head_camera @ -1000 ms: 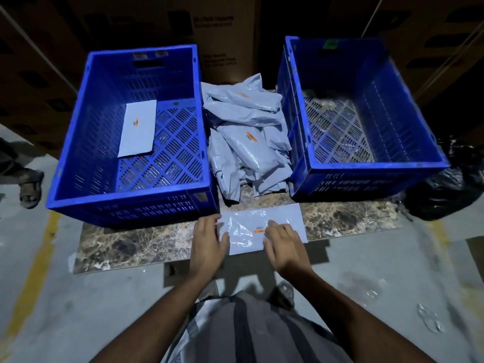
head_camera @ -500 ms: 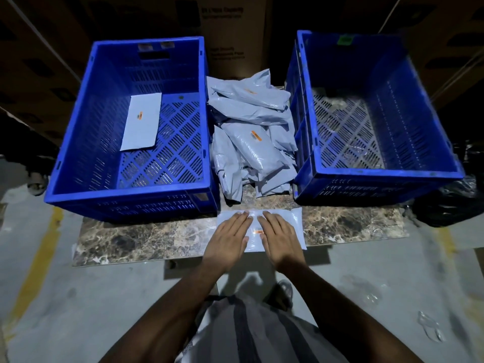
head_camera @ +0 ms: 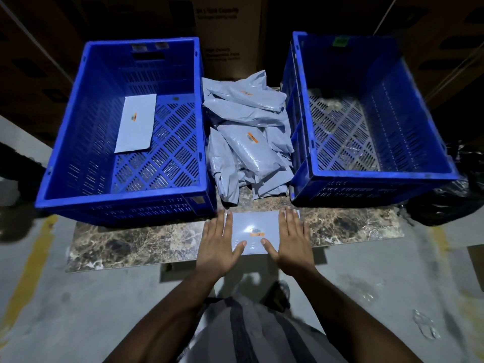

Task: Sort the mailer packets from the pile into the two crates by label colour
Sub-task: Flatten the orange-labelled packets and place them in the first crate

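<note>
A flat grey mailer packet [head_camera: 258, 226] with an orange label lies on the marble slab [head_camera: 131, 244] in front of me. My left hand [head_camera: 218, 243] presses flat on its left end and my right hand [head_camera: 290, 243] on its right end, fingers spread. Behind it a pile of grey packets [head_camera: 248, 137] fills the gap between two blue crates; two of them show orange labels. The left crate [head_camera: 78, 142] holds one flat packet [head_camera: 136, 123] with an orange label. The right crate [head_camera: 419, 142] holds nothing and has a green sticker on its far wall.
A black plastic bag [head_camera: 450, 195] sits right of the right crate. Cardboard boxes [head_camera: 230, 35] stand behind the pile. A yellow line [head_camera: 28, 268] runs along the concrete floor at left. My foot [head_camera: 279, 293] shows below the slab's near edge.
Both hands slid apart from the middle of the packet to its two ends, flattening it; the orange label between them is now uncovered. The view has tilted slightly.
</note>
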### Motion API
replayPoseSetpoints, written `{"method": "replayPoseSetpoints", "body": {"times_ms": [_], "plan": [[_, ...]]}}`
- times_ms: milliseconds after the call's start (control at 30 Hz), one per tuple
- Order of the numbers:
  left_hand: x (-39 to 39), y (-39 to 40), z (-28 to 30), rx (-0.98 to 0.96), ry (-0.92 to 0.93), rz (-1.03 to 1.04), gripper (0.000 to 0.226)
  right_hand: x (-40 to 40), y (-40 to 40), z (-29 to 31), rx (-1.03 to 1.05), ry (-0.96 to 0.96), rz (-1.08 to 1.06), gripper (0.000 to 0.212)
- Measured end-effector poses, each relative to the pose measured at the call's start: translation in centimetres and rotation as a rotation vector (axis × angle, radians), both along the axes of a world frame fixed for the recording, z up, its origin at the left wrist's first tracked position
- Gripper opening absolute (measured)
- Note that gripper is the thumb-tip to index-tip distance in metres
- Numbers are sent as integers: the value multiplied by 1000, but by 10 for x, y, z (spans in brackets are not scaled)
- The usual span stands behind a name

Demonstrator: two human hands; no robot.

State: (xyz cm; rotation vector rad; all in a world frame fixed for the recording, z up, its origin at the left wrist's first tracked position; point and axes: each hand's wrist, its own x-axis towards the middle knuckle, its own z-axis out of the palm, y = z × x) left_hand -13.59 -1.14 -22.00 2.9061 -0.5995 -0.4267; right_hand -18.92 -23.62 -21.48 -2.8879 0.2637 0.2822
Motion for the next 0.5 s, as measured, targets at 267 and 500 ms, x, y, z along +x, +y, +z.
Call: {"method": "replayPoseSetpoints", "body": {"times_ms": [267, 500], "plan": [[-6, -1, 13, 89, 48, 56, 94, 2, -8, 8, -48, 102, 6, 96], [-5, 5, 32, -38, -53, -506, 58, 25, -23, 28, -261, 19, 478, 77]]}}
